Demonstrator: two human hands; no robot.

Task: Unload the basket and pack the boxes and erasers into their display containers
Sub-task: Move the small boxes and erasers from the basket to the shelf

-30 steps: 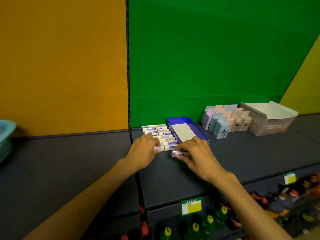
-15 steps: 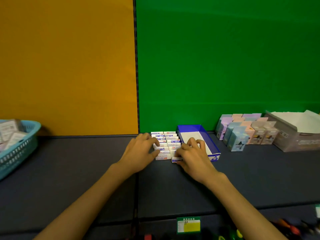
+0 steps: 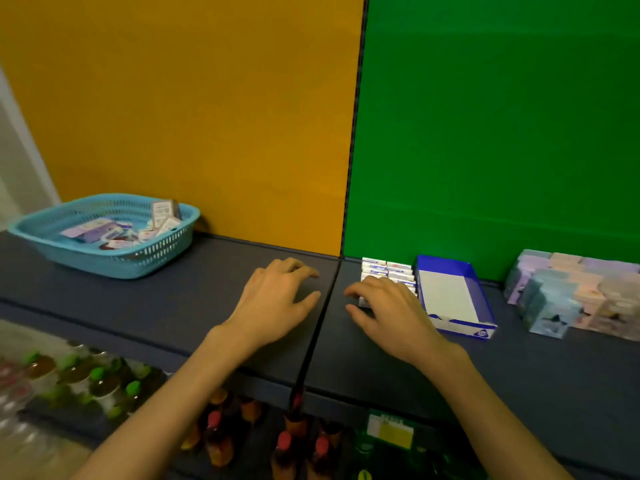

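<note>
Turquoise plastic mesh basket [image 3: 114, 261], frame left, w/ boxes + erasers still inside; rows of small white erasers [image 3: 386, 271] centre-right, beside open blue cardboard display tray [image 3: 479, 296]; pastel boxes [image 3: 571, 292] upright, far right

A wide stretch of dark shelf [image 3: 194, 299] is lying bare between the teal basket [image 3: 104, 251] and the left hand [image 3: 273, 299], giving a free path along the shelf. The eraser rows [image 3: 386, 271] are sitting tight against the blue display tray [image 3: 481, 306], with the right hand [image 3: 391, 310] covering their near end. Pastel boxes [image 3: 571, 296] are crowding the far right. The orange and green back panels are closing off the rear.
</note>
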